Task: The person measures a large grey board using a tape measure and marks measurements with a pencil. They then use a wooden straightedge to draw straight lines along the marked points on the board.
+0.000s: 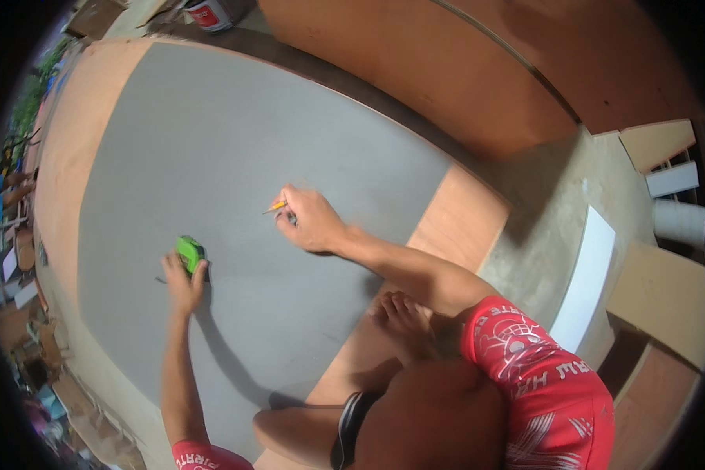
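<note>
My left hand [185, 285] grips a green tape measure [190, 252] with dark edges, over the left part of a large grey sheet [258, 135]. A short dark strap or tape end shows beside the fingers. My right hand [308, 220] holds a yellow pencil [277, 207] above the middle of the sheet, its tip pointing left. Something small and dark shows between that hand's fingers, too hidden to name. The grey sheet lies on a larger light wood panel [461, 214], whose bare surface shows at both ends. My bare foot rests near the sheet's lower right edge.
Large brown wood panels [411, 76] stand beyond the sheet. A paint can [210, 14] is at the top. On the concrete floor to the right lie a white strip [584, 282] and a tan board [664, 299]. Mixed clutter and part of another person are at the far left.
</note>
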### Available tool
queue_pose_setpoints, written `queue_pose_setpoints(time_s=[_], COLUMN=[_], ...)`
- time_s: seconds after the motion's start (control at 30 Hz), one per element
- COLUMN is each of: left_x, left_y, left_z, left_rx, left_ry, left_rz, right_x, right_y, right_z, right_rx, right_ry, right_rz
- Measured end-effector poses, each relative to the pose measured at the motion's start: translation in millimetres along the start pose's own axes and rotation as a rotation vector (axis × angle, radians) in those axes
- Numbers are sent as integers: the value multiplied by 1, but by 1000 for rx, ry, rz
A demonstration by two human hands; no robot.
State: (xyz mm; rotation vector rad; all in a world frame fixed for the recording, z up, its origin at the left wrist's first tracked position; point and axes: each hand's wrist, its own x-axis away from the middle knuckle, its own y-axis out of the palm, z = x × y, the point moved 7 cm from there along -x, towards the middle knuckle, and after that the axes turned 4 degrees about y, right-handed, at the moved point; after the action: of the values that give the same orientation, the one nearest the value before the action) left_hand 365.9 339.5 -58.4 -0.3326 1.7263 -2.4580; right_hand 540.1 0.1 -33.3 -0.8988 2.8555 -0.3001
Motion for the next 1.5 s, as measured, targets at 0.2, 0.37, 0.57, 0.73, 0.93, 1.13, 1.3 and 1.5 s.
queue_pose_setpoints(time_s=[0.2, 0.37, 0.57, 0.73, 0.93, 1.13, 1.3, 1.5], left_x=[-48, -21, 104, 171, 208, 215, 209, 214], left_y=[-24, 19, 50, 41, 43, 51, 54, 46], left_z=[-125, 18, 70, 49, 32, 24, 31, 33], left_rx=[-230, 15, -36, -37, -91, -171, -136, -167], left_ry=[-198, -132, -55, -70, -61, -25, -36, -63], left_rz=[209, 504, 294, 145, -32, 26, 9, 40], right_x=[87, 146, 188, 214, 241, 244, 272, 295], right_y=[-29, -142, -252, -293, -315, -363, -420, -444], right_z=[9, 60, 84, 64, 78, 102, 168, 230], right_rx=[242, 295, 216, 607, 520, 703, 554, 918], right_ry=[432, 238, 424, 370, 457, 506, 481, 902], right_rz=[-228, 374, 574, 641, 737, 671, 607, 569])
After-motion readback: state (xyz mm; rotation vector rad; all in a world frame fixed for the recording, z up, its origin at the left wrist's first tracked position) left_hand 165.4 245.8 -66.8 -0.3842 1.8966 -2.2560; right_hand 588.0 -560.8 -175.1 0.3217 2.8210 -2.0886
